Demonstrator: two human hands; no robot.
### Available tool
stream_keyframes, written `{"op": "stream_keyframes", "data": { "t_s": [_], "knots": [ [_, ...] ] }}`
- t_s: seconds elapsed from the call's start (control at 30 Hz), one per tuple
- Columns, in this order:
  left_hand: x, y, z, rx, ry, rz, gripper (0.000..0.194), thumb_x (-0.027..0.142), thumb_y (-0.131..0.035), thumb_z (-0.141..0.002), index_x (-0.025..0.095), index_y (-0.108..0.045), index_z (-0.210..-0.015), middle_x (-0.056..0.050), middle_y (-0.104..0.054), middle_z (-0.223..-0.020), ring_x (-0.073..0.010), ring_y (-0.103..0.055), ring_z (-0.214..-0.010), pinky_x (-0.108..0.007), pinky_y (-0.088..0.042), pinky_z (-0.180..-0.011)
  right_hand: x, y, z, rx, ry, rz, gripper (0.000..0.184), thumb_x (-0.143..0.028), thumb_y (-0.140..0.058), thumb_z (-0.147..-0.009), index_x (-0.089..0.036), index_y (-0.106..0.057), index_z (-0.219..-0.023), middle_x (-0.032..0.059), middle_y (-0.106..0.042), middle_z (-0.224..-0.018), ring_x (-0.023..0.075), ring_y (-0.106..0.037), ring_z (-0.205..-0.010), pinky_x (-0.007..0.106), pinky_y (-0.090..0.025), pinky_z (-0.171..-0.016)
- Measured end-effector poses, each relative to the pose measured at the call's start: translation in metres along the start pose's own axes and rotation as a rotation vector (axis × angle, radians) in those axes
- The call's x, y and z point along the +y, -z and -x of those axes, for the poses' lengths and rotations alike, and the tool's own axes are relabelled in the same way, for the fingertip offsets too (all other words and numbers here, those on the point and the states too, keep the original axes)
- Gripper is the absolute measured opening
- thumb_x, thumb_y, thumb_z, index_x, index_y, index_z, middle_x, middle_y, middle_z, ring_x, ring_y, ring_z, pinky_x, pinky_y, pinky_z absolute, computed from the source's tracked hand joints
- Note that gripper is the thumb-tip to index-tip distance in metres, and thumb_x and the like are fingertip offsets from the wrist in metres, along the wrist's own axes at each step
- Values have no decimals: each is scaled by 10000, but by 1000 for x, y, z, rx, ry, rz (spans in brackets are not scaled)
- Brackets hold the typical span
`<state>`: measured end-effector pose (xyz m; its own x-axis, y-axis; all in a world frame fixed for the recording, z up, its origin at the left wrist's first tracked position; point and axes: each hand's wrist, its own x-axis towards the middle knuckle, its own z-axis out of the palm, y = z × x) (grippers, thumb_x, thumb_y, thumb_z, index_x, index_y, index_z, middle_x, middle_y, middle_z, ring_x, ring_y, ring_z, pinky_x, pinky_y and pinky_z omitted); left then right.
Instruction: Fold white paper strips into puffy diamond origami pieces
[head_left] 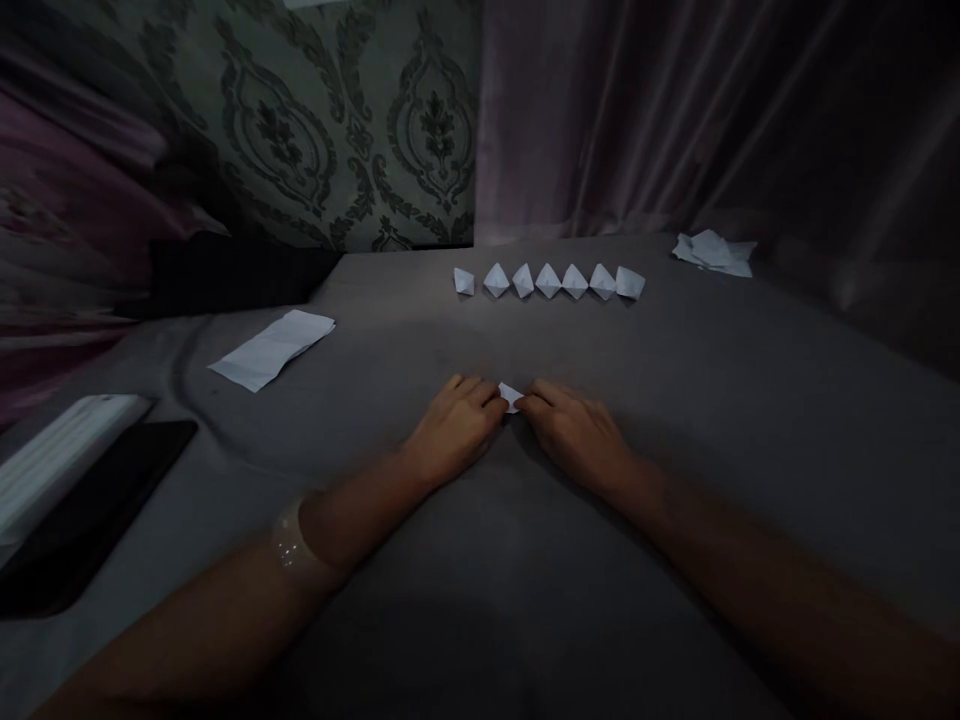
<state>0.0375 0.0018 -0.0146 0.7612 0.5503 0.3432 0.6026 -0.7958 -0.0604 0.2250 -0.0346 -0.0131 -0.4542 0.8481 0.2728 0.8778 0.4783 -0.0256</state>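
Note:
Between my two hands is a small piece of folded white paper [511,397], mostly covered by the fingers. My left hand [459,425] pinches its left side, with the fingers curled and resting low over the grey cloth. On the right edge of the same paper, my right hand [574,430] closes with thumb and fingertips. Beyond the hands stands a row of several folded white paper shapes [548,282], pointed at the top and set side by side.
A stack of white paper sheets [274,348] lies to the left on the grey cloth [390,330]. Crumpled paper pieces [716,252] sit at the back right. Near the left edge are a white box-like object [64,455] and a dark flat object [105,510]. Curtains [570,120] hang behind.

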Motion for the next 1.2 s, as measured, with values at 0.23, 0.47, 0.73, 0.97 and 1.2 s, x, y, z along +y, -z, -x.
{"op": "stream_keyframes", "data": {
  "t_s": [0.23, 0.47, 0.73, 0.97, 1.2],
  "knots": [
    [-2, 6, 10, -49, 378, 460, 183, 280, -521, -929, 178, -672, -912, -52, -644, -947, -184, -605, -897, -295, -469, -779, 11, -7, 0, -29, -168, -467, 213, -329, -498, -961, -238, -690, -979, 28, -635, -1008, 157, -611, -854, 283, -441, -712],
    [0, 10, 4, -71, 580, 600, 273, 335, -513, -924, 190, -711, -804, -33, -663, -832, -178, -609, -808, -299, -449, -729, 20, -15, -11, 17, -267, -717, 215, -333, -546, -924, -225, -708, -833, 33, -632, -916, 160, -609, -839, 301, -464, -752],
    [0, 3, -4, -48, 745, 629, 224, 318, -546, -874, 189, -702, -779, -29, -675, -811, -167, -600, -748, -287, -440, -668, 14, -14, -18, 40, -407, -708, 243, -341, -566, -889, -208, -667, -712, 36, -627, -837, 162, -595, -769, 304, -443, -678],
    [-2, -3, -3, -14, 757, 741, 150, 291, -602, -840, 184, -686, -777, -22, -681, -801, -163, -605, -745, -280, -447, -670, 16, -17, -20, 69, -398, -696, 225, -336, -605, -860, -203, -648, -683, 34, -623, -816, 150, -566, -703, 304, -430, -648],
    [-3, 7, 2, -68, 548, 693, 131, 240, -587, -865, 201, -688, -790, -16, -657, -837, -170, -598, -831, -294, -448, -736, 25, -15, -14, 11, -253, -808, 73, -267, -655, -842, -237, -711, -806, 18, -634, -905, 130, -583, -717, 272, -445, -633]
  ]
}}
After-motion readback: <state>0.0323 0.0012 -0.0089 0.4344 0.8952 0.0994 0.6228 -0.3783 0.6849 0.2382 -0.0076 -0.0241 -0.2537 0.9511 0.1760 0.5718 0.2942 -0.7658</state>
